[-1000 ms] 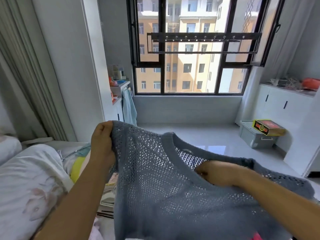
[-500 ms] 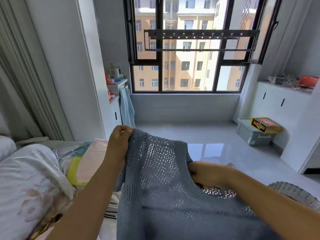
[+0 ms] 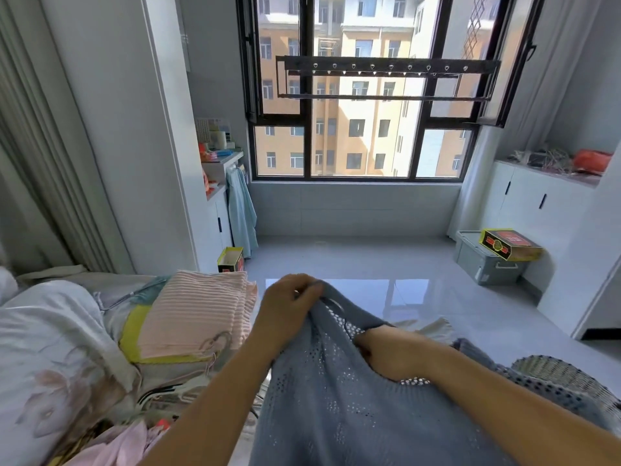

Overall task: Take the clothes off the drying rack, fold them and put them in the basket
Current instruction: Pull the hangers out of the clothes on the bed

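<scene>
A grey-blue open-knit sweater (image 3: 339, 408) hangs in front of me, held up by both hands. My left hand (image 3: 289, 312) pinches its top edge at the shoulder. My right hand (image 3: 391, 353) grips the fabric at the neckline, a little lower and to the right. The black drying rack (image 3: 386, 70) hangs bare in front of the window. A woven basket (image 3: 568, 378) shows at the lower right, partly hidden behind the sweater and my right arm.
A folded pink ribbed garment (image 3: 198, 317) lies on the bed (image 3: 50, 348) at left, with hangers and loose clothes below it. A grey storage bin (image 3: 487, 264) with a red box stands at the right wall. White cabinets (image 3: 537, 203) line the right side.
Both hands have lowered the sweater and drawn closer together, bunching its top. The view tilted down, bringing the pink folded garment and the basket into sight.
</scene>
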The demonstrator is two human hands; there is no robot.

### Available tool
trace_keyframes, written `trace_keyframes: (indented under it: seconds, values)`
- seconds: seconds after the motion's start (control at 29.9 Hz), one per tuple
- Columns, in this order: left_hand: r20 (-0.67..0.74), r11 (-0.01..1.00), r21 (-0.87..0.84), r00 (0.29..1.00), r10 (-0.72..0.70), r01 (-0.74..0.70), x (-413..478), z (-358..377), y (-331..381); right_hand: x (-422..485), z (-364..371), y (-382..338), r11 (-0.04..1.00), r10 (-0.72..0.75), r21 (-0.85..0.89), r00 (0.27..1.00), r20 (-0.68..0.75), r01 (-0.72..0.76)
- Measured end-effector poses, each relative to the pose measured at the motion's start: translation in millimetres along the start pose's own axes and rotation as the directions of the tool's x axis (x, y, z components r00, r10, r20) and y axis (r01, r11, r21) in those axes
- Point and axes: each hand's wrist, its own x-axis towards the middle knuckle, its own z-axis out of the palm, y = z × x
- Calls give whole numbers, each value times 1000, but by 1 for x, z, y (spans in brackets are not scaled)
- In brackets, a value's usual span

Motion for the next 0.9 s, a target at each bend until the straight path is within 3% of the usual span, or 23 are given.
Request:
trace_keyframes:
  seconds: [0.07,0.17,0.27,0.33,0.4,0.47,0.7,0.9]
  values:
    - [-90,993,-47,990,-111,107,5,-8,-11,-9,-2,7,999,-23,48,999,-35,25]
    - [-7,985,34,986,-169,169,1,-8,-26,-19,-10,13,994,-20,103,998,-56,26]
    - [63,999,38,997,-39,36,-11,7,-21,-19,-7,12,976,-13,219,1000,24,7]
    - [165,997,-50,985,59,-51,-17,14,-12,-15,-1,11,977,-2,211,998,59,-11]
    - [293,991,2,947,129,-135,-20,19,-7,-13,4,9,981,-2,194,998,69,-12]
    - [317,984,15,934,165,-179,-18,16,-4,-14,6,9,982,-16,188,998,56,5]
    - [155,992,-73,982,110,-100,-7,-7,-8,-43,-5,46,999,-15,33,995,-95,18]
    - [-56,998,-8,997,58,-59,3,-25,-19,-58,-6,68,983,78,-159,994,-78,-90]
